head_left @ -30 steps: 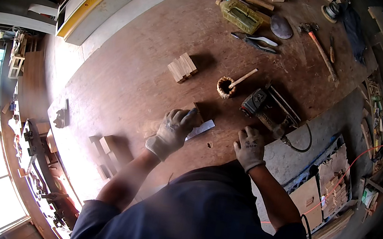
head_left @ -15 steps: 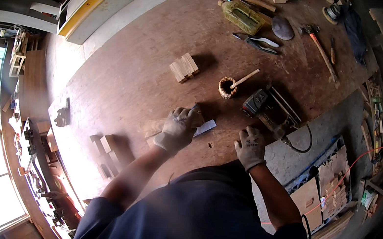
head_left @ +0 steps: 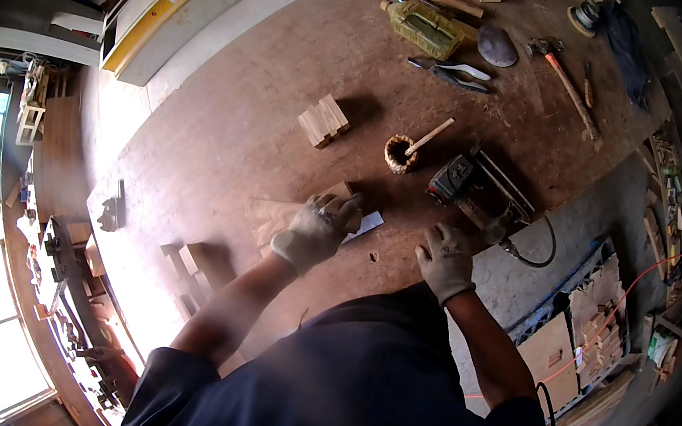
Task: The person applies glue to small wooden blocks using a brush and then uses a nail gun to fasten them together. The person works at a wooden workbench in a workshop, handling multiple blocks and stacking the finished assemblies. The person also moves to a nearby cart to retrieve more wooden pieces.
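Observation:
My left hand (head_left: pixel 314 228), in a pale work glove, is closed with curled fingers over light wooden pieces (head_left: pixel 269 209) on the table. A small dark part shows at its fingertips, and what it grips is hidden. Just beyond the knuckles lies a wooden block (head_left: pixel 339 189). A pale flat strip (head_left: pixel 367 227) sticks out beside the fingers. My right hand (head_left: pixel 446 262), gloved too, rests at the table's near edge with its fingers apart and nothing in it. Beyond it lies an air nailer (head_left: pixel 477 200) with a dark hose. A crusted pot (head_left: pixel 400 155) with a stick (head_left: pixel 430 136) stands farther off.
A stack of wood blocks (head_left: pixel 324 121) stands mid-table, more pieces (head_left: pixel 196 271) at near left. Pliers (head_left: pixel 450 72), a yellowish bottle (head_left: pixel 424 30) and a hammer (head_left: pixel 567 88) lie at the far side. A crate of wood pieces (head_left: pixel 599 313) sits below the right edge.
My left hand has shifted slightly right and turned, showing more of the wooden block beyond it and covering more of the pale strip. My right hand stays nearly in place.

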`<state>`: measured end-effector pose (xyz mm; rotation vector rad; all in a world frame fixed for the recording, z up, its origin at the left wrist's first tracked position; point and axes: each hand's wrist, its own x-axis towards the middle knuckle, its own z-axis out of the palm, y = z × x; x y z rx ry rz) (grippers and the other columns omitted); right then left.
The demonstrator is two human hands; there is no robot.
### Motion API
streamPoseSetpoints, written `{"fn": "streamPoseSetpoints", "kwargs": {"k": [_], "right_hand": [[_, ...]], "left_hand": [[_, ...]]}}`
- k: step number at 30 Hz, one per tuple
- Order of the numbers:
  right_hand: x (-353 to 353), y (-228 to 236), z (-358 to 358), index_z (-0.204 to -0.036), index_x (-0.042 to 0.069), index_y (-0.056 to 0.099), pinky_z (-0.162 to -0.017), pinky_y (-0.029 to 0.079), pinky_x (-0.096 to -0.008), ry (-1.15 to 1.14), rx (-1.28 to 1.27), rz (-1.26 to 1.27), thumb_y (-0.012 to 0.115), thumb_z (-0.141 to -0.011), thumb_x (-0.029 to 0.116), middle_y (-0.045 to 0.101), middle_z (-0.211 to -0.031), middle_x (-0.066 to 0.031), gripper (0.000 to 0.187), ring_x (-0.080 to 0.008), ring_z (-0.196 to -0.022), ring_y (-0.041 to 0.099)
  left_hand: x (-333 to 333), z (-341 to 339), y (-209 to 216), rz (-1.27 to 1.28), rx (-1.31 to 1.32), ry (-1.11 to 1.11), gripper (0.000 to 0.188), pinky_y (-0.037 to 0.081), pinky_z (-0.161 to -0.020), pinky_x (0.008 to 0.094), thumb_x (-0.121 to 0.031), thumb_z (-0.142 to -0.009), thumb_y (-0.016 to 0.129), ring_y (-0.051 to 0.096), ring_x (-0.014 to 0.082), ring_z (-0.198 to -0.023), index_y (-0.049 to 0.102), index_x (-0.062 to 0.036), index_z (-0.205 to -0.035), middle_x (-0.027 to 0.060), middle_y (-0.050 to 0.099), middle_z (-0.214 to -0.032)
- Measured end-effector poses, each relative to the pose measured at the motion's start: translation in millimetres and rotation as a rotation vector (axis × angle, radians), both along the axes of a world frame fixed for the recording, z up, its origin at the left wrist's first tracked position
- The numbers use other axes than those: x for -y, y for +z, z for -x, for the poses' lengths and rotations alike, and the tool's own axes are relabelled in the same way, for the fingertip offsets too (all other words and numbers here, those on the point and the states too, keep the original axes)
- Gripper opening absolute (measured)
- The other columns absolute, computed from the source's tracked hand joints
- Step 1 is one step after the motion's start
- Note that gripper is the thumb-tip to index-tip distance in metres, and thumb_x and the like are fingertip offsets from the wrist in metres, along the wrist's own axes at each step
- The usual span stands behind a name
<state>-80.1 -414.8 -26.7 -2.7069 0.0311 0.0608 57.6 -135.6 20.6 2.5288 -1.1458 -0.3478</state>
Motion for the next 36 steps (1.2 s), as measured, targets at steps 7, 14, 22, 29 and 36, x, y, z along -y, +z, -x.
{"fn": "streamPoseSetpoints", "kwargs": {"k": [7, 14, 22, 29, 36], "right_hand": [[31, 35, -35, -0.141, 0.007, 0.057, -0.106, 0.046, -0.0505, -0.237, 0.065, 0.150, 0.086, -0.080, 0.026, 0.063, -0.127, -0.0177, 0.069, -0.0388, -0.123, 0.058], [53, 12, -59, -0.152, 0.005, 0.047, -0.095, 0.051, -0.0494, -0.213, -0.164, 0.347, 0.077, -0.086, 0.025, 0.065, -0.116, -0.0157, 0.075, -0.0338, -0.106, 0.064], [67, -5, -65, -0.148, 0.003, 0.049, -0.092, 0.055, -0.0479, -0.171, -0.179, 0.256, 0.071, -0.087, 0.020, 0.068, -0.116, -0.0193, 0.067, -0.0366, -0.105, 0.068], [63, 69, -44, -0.124, 0.004, 0.067, -0.087, 0.058, -0.0506, -0.170, -0.282, -0.079, 0.075, -0.084, 0.020, 0.075, -0.101, -0.0235, 0.044, -0.0420, -0.099, 0.073], [33, 120, -35, -0.112, 0.006, 0.073, -0.084, 0.062, -0.0436, 0.079, -0.200, -0.579, 0.075, -0.086, 0.019, 0.076, -0.103, -0.0215, 0.029, -0.0387, -0.099, 0.075]], "left_hand": [[2, 0, 20, -0.106, -0.017, 0.044, 0.061, 0.050, -0.102, 0.0517, -0.024, -0.080, 0.083, 0.058, 0.0401, -0.122, 0.062, -0.0078, -0.135, 0.0165, 0.066, -0.126], [7, 0, 17, -0.104, 0.019, 0.047, 0.050, 0.052, -0.099, 0.0508, -0.021, -0.077, 0.082, 0.059, 0.0387, -0.116, 0.066, -0.0076, -0.123, 0.0156, 0.066, -0.120], [10, -5, 18, -0.107, 0.016, 0.032, 0.041, 0.053, -0.096, 0.0490, -0.024, -0.077, 0.081, 0.060, 0.0373, -0.111, 0.068, -0.0079, -0.113, 0.0143, 0.066, -0.113], [4, -6, 17, -0.109, 0.006, -0.004, 0.044, 0.053, -0.096, 0.0484, -0.024, -0.076, 0.081, 0.060, 0.0366, -0.111, 0.069, -0.0084, -0.116, 0.0141, 0.066, -0.114], [1, 0, 28, -0.115, 0.000, 0.025, 0.051, 0.052, -0.098, 0.0487, -0.025, -0.077, 0.084, 0.060, 0.0367, -0.116, 0.068, -0.0086, -0.123, 0.0137, 0.067, -0.120]]}}
